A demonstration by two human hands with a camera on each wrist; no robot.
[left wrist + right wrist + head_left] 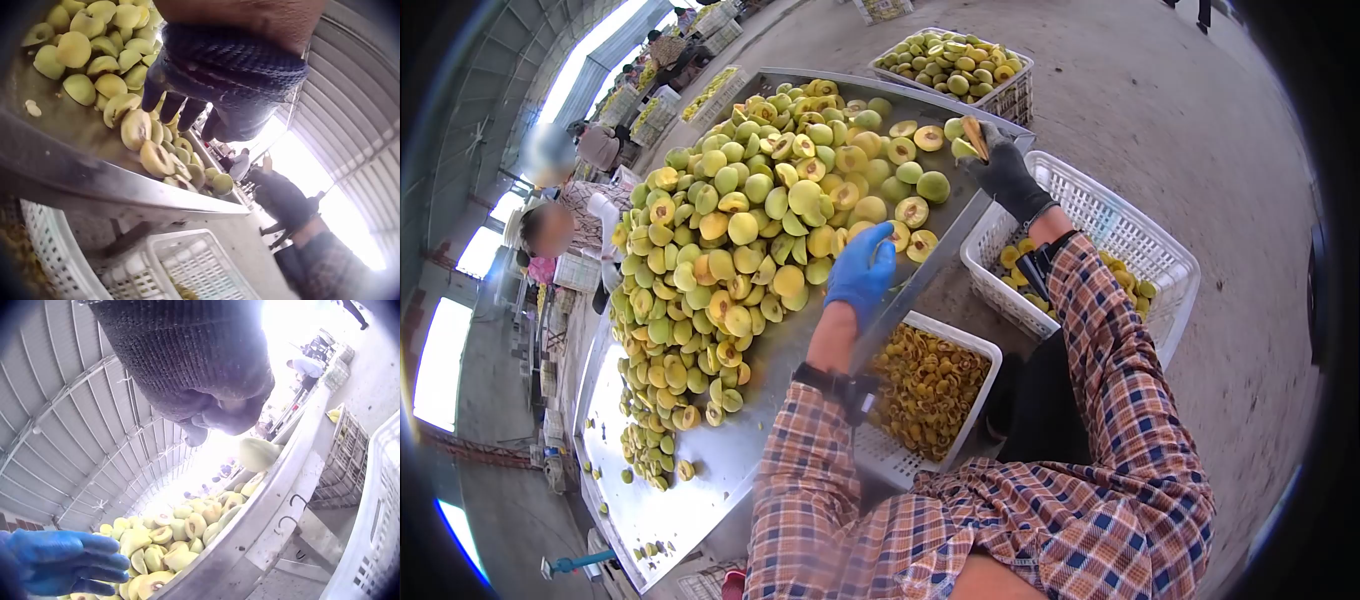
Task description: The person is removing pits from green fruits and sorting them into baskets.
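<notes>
Yellow-green halved fruit (750, 215) heaped on the steel tabletop (690, 490). Right hand (1003, 170), dark glove, fingers pinching one fruit half (974, 135) at the far tabletop edge, above a white crate (1120, 215) of fruit. Left hand (861, 272), blue glove, fingers relaxed and straight, resting on the pile's near edge. Second crate (945, 400) below holds yellow pieces, partly hidden by the forearm. Third crate (960, 65) beyond holds whole fruit.

no readable text, labels, brands, numbers, signs
</notes>
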